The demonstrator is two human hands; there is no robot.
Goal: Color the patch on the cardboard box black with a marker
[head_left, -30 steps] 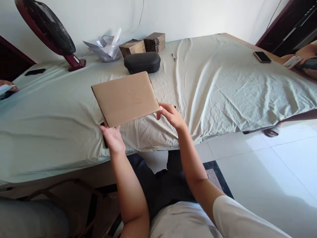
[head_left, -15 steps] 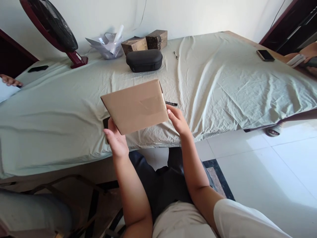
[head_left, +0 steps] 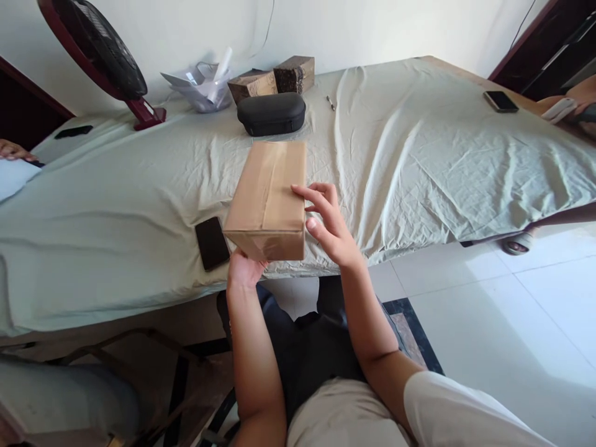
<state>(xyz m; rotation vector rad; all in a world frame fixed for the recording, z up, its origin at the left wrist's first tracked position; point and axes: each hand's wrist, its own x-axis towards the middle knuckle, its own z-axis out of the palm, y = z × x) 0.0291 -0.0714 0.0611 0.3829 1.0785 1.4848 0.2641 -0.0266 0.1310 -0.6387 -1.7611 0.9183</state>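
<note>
A brown cardboard box [head_left: 265, 186], its top seam sealed with clear tape, is held over the near edge of the cloth-covered table. My left hand [head_left: 246, 268] bears it from below at the near end, and its fingers are hidden under the box. On the right side my right hand [head_left: 328, 220] has its fingers apart, with the index fingertip resting on the top face near the edge. A black phone [head_left: 212, 243] lies on the cloth just left of the box.
Behind the box stand a black zip case [head_left: 270, 114], two patterned boxes [head_left: 295, 74], a clear plastic basket [head_left: 209, 93] and a red fan [head_left: 149, 115]. A pen [head_left: 330, 103] and another phone [head_left: 501, 101] lie farther right. Other people's hands show at both sides.
The box has been turned so its taped top and near end now show. My left hand has moved right and under it, uncovering the phone. My right hand's index finger has come onto the top.
</note>
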